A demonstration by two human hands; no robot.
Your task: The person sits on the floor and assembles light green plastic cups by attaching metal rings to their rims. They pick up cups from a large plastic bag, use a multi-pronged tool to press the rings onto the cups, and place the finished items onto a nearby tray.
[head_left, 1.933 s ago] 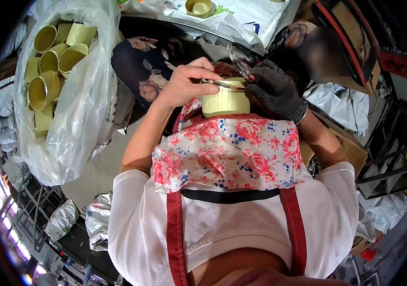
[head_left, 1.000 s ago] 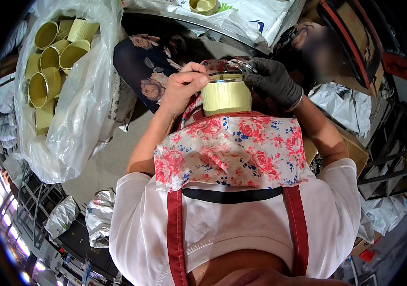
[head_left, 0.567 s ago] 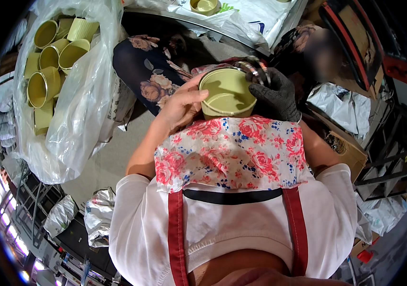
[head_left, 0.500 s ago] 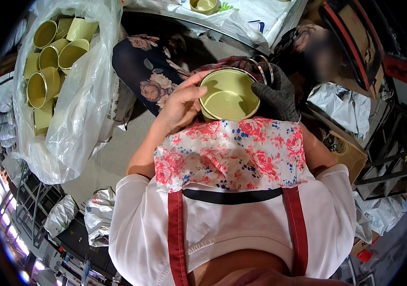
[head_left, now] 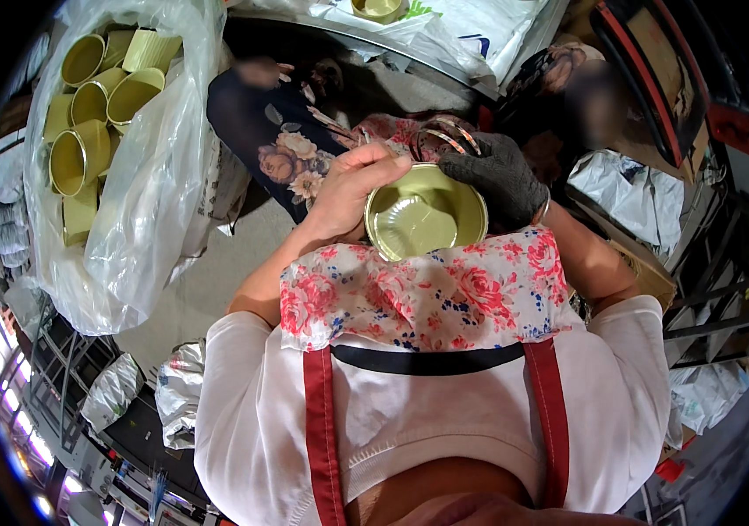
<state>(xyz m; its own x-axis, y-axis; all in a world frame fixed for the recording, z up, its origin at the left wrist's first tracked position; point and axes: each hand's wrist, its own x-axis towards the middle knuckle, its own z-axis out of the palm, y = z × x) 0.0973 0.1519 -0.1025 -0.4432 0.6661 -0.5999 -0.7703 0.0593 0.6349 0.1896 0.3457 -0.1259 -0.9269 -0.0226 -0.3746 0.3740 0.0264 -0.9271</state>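
Observation:
A round, pale olive-yellow container point(head_left: 427, 215) sits tilted in front of my chest, its mouth and shiny inside facing me. My bare left hand point(head_left: 350, 187) grips its left side, with the thumb over the rim. On the far right side, my right hand point(head_left: 504, 180) wears a dark grey glove; its fingers are bent against the rim. Thin shiny hoops point(head_left: 455, 134) stick up at those gloved fingers, which appear to hold them. Some of the gloved fingers are hidden behind the container.
At left, a clear plastic bag point(head_left: 142, 254) holds several similar containers point(head_left: 76, 162). Another container point(head_left: 379, 9) sits on white plastic sheeting point(head_left: 457, 39) ahead. A cardboard box point(head_left: 650, 272) and a white bag point(head_left: 628, 197) lie at right. Crumpled silvery bags point(head_left: 181, 394) lie lower left.
The container has come down closer to my chest and tipped, showing more of its inside. Both hands moved with it; my left thumb has shifted along the rim toward the far side.

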